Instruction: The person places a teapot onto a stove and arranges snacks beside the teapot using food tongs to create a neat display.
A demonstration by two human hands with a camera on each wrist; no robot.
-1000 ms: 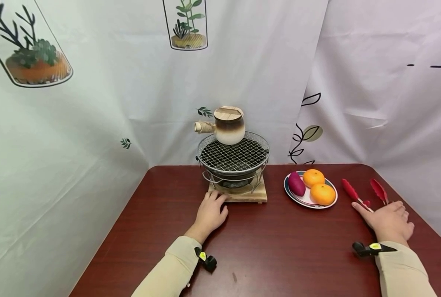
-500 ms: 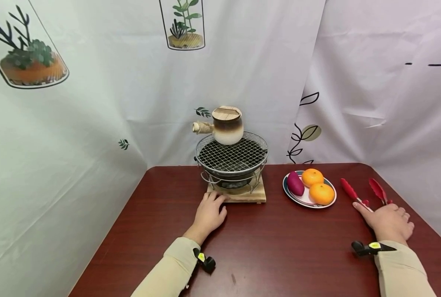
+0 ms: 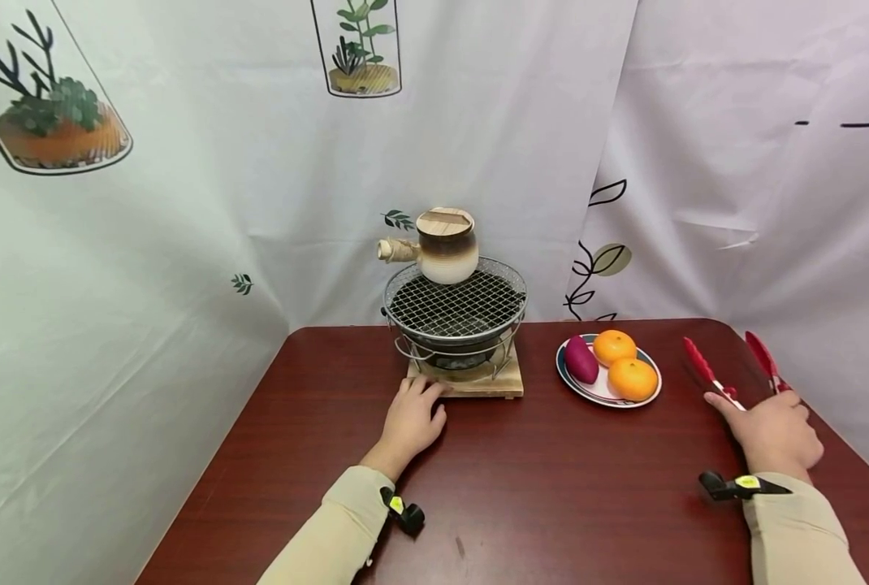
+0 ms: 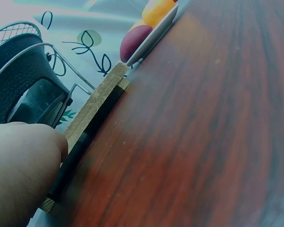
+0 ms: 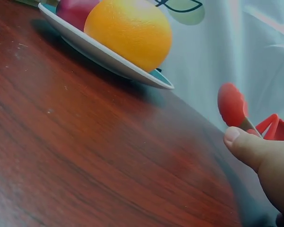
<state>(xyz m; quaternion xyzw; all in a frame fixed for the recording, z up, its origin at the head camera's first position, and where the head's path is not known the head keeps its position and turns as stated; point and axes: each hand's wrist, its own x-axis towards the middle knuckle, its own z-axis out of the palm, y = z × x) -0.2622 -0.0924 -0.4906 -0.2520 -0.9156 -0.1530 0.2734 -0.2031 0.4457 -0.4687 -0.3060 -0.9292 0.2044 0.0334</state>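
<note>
At the right of the table, my right hand (image 3: 776, 435) grips a pair of red-tipped tongs (image 3: 700, 360) with its arms spread apart. The thumb lies along one arm in the right wrist view, where one red tip (image 5: 232, 104) points up. My left hand (image 3: 411, 418) rests with relaxed fingers at the front left edge of a wooden board (image 3: 478, 388). On that board stands a round grill (image 3: 456, 309) with a wire mesh top. A lidded clay pot (image 3: 449, 248) with a side handle sits at the back of the mesh.
A plate (image 3: 601, 398) between the grill and the tongs holds two oranges (image 3: 633, 379) and a purple, egg-shaped item (image 3: 581, 360). White printed curtains (image 3: 317, 203) hang behind the brown table (image 3: 551, 487) and along both sides.
My right hand has raised the tongs, and their tips have moved up and to the right. The left hand stays at the board. The head view has shifted slightly.
</note>
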